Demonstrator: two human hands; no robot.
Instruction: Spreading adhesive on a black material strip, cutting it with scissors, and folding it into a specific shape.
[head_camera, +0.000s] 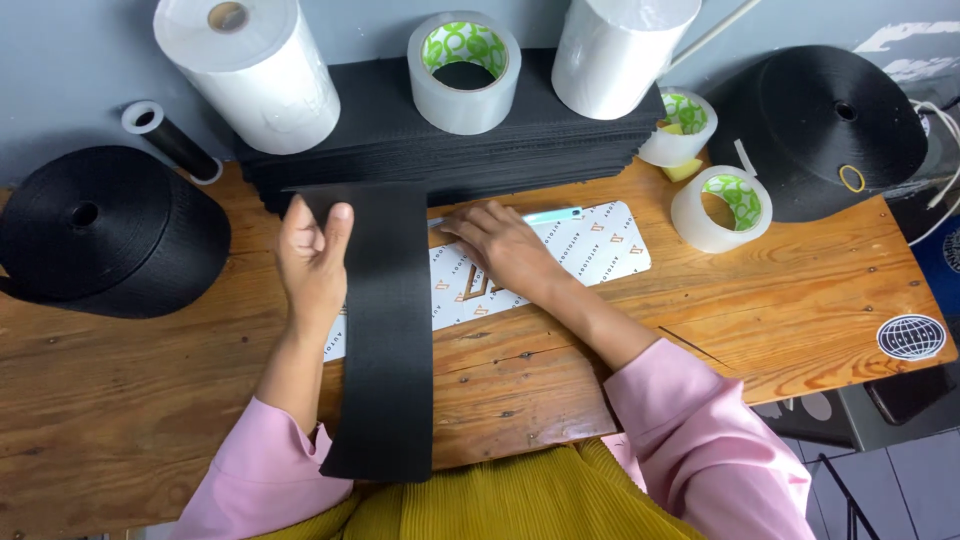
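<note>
The left hand (312, 262) pinches the left edge of a long black strip (385, 330), thumb on top, while the right hand (500, 245) lies flat and open on the white printed sheet (590, 245) just right of the strip. The strip's long axis runs from the black stack (450, 150) at its far end toward the person, its near end overhanging the wooden table (700, 320); the left hand is nearer.

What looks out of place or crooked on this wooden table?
Little stands out. The long black strip hangs over the table's front edge onto the person's lap. The left hand holds its side; the right hand rests on the white patterned sheet, which lies slightly askew. Nothing looks spilled or damaged.
</note>
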